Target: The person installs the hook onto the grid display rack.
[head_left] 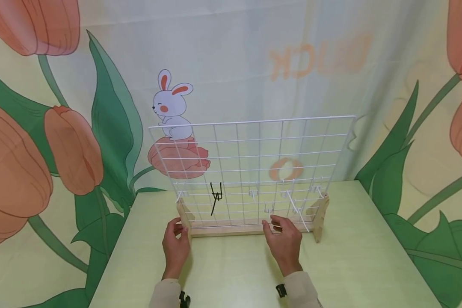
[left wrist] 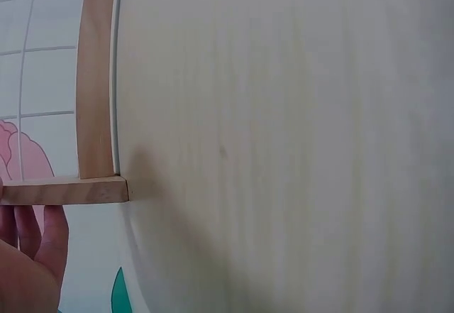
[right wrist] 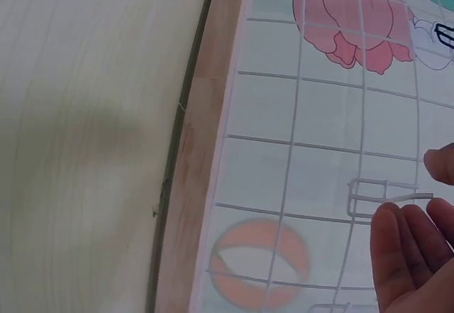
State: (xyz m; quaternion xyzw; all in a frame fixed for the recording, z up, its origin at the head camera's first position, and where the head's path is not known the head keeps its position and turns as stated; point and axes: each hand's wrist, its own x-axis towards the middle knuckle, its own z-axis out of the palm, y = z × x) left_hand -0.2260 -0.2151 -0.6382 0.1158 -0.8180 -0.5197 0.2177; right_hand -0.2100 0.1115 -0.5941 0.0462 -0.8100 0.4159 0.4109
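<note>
A white wire grid panel [head_left: 248,156] stands upright in a wooden base [head_left: 227,231] on the table. My left hand [head_left: 176,246] grips the wooden side foot [left wrist: 67,191] at the panel's left end, its fingers reaching behind the wood. In front of the lower grid is my right hand [head_left: 285,244], thumb and fingers parted around the tip of a short white hook [right wrist: 365,198] without pinching it. A black wire hook [head_left: 217,194] hangs on the grid between the hands. A long white hook [head_left: 298,210] juts out just right of my right hand.
Several other small white hooks, such as one near the middle [head_left: 253,193], hang on the lower grid. The other wooden foot [head_left: 321,218] stands at the right end. Behind the pale table [head_left: 223,273] hangs a curtain [head_left: 231,55] printed with tulips and a rabbit.
</note>
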